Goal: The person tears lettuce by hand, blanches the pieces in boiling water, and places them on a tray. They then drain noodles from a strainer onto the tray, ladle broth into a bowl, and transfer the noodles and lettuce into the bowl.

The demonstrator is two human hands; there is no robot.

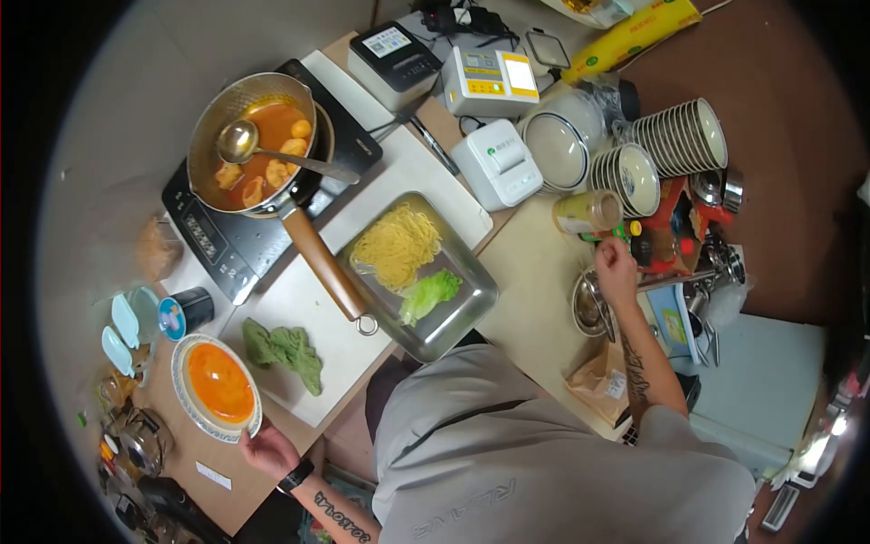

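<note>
My left hand [269, 451] grips the edge of a white patterned bowl [252, 419] of orange soup. The bowl rests on the counter at lower left. Out to the right, my right hand [616, 270] is closed above a small metal bowl [587, 313] with utensils in it. What its fingers hold, if anything, I cannot make out. A jar with a pale lid [587, 211] and several sauce bottles [648, 245] are close to that hand. Between my hands sits a metal tray [467, 317] with yellow noodles [399, 247] and a lettuce leaf [430, 295].
A wooden-handled pot [201, 150] with a ladle [239, 140] and red broth sits on an induction cooker [249, 258]. A green cloth [285, 352] lies beside the soup bowl. Stacked bowls [675, 140] and a white printer [497, 163] stand at upper right.
</note>
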